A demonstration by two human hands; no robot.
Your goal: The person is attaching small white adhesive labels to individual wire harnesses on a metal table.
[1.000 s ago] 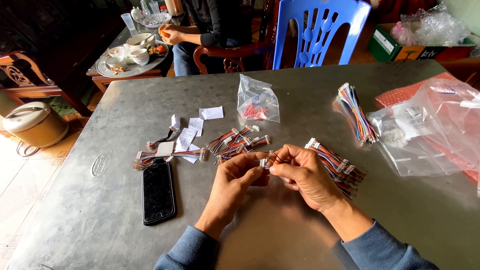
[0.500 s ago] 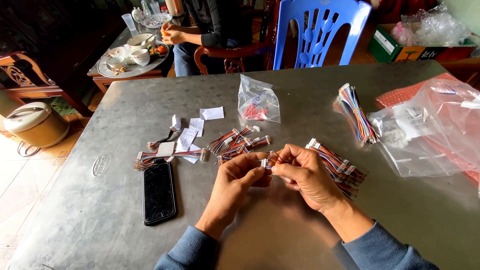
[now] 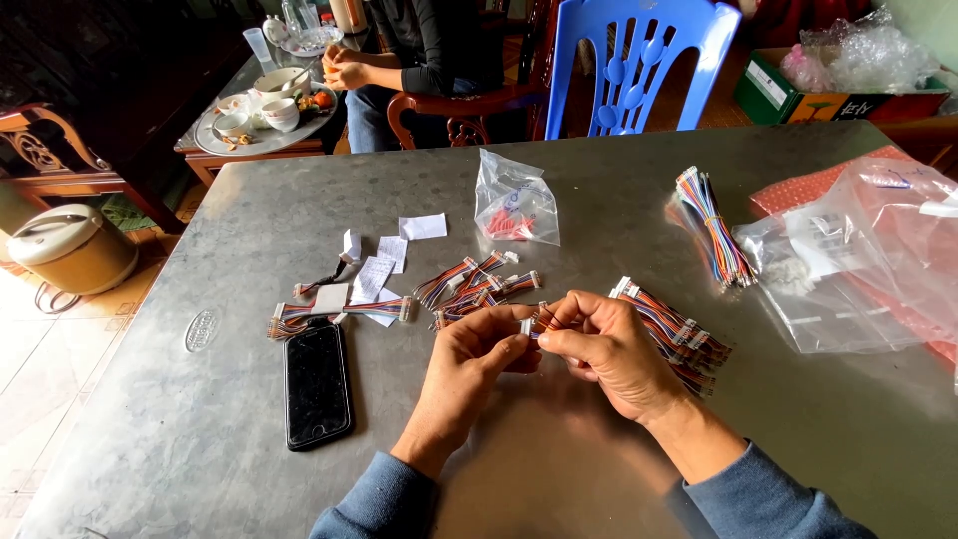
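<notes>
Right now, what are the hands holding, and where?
Both hands, left and right, pinch one small wire harness between them, fingers at its white connector end.

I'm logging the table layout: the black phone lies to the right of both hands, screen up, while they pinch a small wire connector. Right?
Not quite: in the head view the black phone lies to the left of both hands, screen up. The left hand and right hand do pinch a small wire connector.

Left hand point(image 3: 477, 351) and right hand point(image 3: 606, 349) pinch together

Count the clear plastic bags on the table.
2: a small bag of red parts lies mid-table at the far side, and a large bag lies at the right edge. More could be hidden under the large one.
</notes>
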